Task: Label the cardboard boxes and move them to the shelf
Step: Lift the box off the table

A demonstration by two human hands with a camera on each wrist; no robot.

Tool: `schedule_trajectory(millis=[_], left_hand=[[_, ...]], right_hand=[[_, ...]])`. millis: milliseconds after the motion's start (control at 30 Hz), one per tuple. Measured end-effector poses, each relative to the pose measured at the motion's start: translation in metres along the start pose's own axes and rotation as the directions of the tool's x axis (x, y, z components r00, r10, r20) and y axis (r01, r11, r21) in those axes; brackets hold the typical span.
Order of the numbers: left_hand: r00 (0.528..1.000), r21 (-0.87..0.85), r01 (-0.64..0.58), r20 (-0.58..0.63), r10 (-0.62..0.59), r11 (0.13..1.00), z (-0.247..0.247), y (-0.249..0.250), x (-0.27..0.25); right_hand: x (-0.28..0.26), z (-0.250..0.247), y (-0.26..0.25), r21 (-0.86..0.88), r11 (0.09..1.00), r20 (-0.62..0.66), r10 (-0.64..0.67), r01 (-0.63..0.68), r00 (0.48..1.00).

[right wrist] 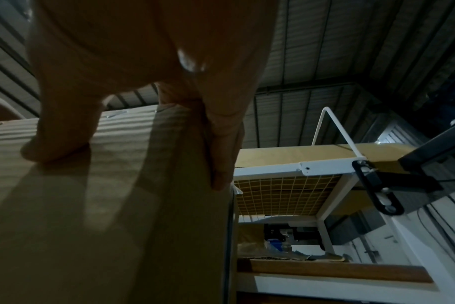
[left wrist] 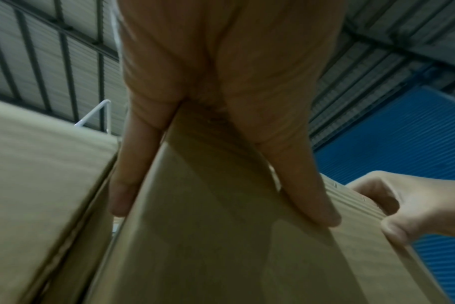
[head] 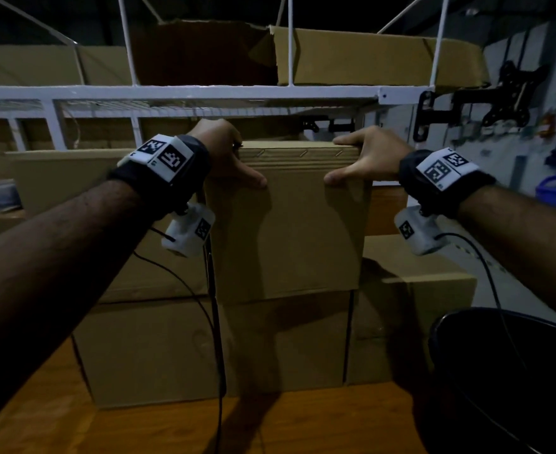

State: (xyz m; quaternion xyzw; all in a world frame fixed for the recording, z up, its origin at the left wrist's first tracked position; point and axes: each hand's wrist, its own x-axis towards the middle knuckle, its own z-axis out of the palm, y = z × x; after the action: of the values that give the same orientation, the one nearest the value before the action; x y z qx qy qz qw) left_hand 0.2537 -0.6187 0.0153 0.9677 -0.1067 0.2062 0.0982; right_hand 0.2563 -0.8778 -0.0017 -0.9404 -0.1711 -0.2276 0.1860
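Observation:
A tall brown cardboard box (head: 286,231) stands on a lower row of boxes (head: 158,348), its stapled, ribbed top edge just below the white wire shelf (head: 178,93). My left hand (head: 234,158) grips the box's upper left corner, thumb on the near face and fingers wrapped behind. My right hand (head: 352,158) grips the upper right corner the same way. The left wrist view shows my left hand (left wrist: 221,144) straddling the box's (left wrist: 208,246) edge. In the right wrist view my right hand (right wrist: 143,102) clasps the box (right wrist: 104,226) beside the shelf (right wrist: 286,170).
More boxes (head: 368,57) lie on the shelf's top level, and another box (head: 57,178) stands at the left. A black wall bracket (head: 486,103) juts out at the right. A black round bin (head: 499,371) sits at the lower right on the wooden table (head: 171,427).

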Motion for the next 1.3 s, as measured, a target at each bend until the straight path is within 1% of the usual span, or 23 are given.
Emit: schedule_trajectory(millis=[200, 367, 500, 633, 767, 900, 1000, 1067, 1133, 1233, 1300], left_hand=[[1.000, 0.027, 0.030, 0.002, -0.030, 0.999, 0.009, 0.001, 0.015], [1.000, 0.074, 0.016, 0.002, -0.016, 0.997, 0.009, -0.002, 0.018], [0.999, 0.081, 0.001, -0.046, 0.002, 0.997, 0.012, -0.003, 0.015], [0.997, 0.093, -0.001, -0.076, 0.009, 0.996, 0.015, -0.002, 0.016], [0.994, 0.073, 0.024, -0.107, -0.016, 0.997, 0.019, -0.001, 0.016], [0.984, 0.049, 0.021, -0.179, -0.012, 0.999, 0.022, 0.002, 0.015], [0.980, 0.045, 0.008, -0.200, 0.001, 0.999, 0.031, 0.001, 0.009], [0.975, 0.043, -0.006, -0.221, 0.016, 0.999, 0.038, -0.002, 0.006], [0.970, 0.080, -0.022, -0.239, 0.041, 0.997, 0.043, -0.004, 0.004], [0.972, 0.161, -0.047, -0.219, 0.082, 0.986, 0.047, -0.005, -0.001], [0.975, 0.224, -0.041, -0.205, 0.088, 0.974, 0.049, -0.005, -0.002]], right_hand=[[0.015, 0.008, 0.016, 0.003, 1.000, 0.015, -0.019, 0.019, 1.000], [0.018, 0.014, 0.016, 0.022, 0.999, 0.016, -0.036, 0.036, 0.999], [0.018, 0.019, 0.011, 0.042, 0.998, -0.016, -0.041, 0.042, 0.999], [0.019, 0.023, 0.007, 0.008, 0.999, -0.035, -0.050, 0.050, 0.998], [0.019, 0.023, 0.005, -0.006, 1.000, -0.045, -0.028, 0.028, 0.999], [0.016, 0.024, 0.001, -0.037, 0.999, -0.064, 0.013, -0.016, 0.998], [0.012, 0.027, -0.003, -0.089, 0.996, -0.088, 0.016, -0.023, 0.996], [0.010, 0.029, -0.007, -0.167, 0.986, -0.091, -0.015, -0.001, 0.996], [0.007, 0.030, -0.012, -0.244, 0.970, -0.079, -0.030, 0.009, 0.996], [0.002, 0.030, -0.016, -0.321, 0.947, -0.088, -0.054, 0.023, 0.995], [0.000, 0.032, -0.019, -0.396, 0.918, -0.092, -0.071, 0.028, 0.993]])
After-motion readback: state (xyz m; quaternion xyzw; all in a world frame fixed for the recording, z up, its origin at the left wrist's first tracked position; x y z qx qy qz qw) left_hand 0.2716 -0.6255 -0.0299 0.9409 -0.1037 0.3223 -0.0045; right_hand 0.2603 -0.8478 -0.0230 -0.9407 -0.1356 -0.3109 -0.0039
